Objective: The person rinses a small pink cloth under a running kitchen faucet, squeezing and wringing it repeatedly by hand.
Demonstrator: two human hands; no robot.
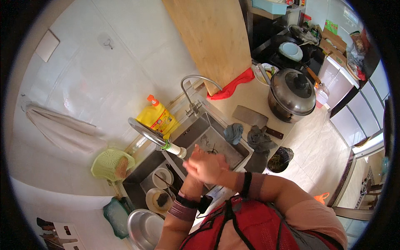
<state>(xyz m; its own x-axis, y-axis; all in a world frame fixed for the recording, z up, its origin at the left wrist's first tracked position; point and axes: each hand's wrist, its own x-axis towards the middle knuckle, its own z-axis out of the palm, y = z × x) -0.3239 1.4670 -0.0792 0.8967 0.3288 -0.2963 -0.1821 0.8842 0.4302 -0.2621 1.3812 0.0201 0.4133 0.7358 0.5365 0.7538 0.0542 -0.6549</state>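
Over the divider of a steel double sink (229,137), my left hand (193,184) and my right hand (207,167) are pressed together, partly blurred. The right covers much of the left, and no object shows between them. A chrome faucet (145,131) with a white spout tip ends just above and left of the hands. Bowls (162,177), chopsticks and a dish holding a dark scrubber (162,199) lie in the left basin. A blue-grey cloth (233,133) hangs on the right basin's edge.
A cleaver (250,115) lies on the counter beside dark cloths (260,139) and a lidded steel pot (292,93). Yellow detergent bottles (159,117) stand behind the sink. A green basket (109,156) and a steel basin (145,229) are at left. A wooden board (215,40) leans on the wall.
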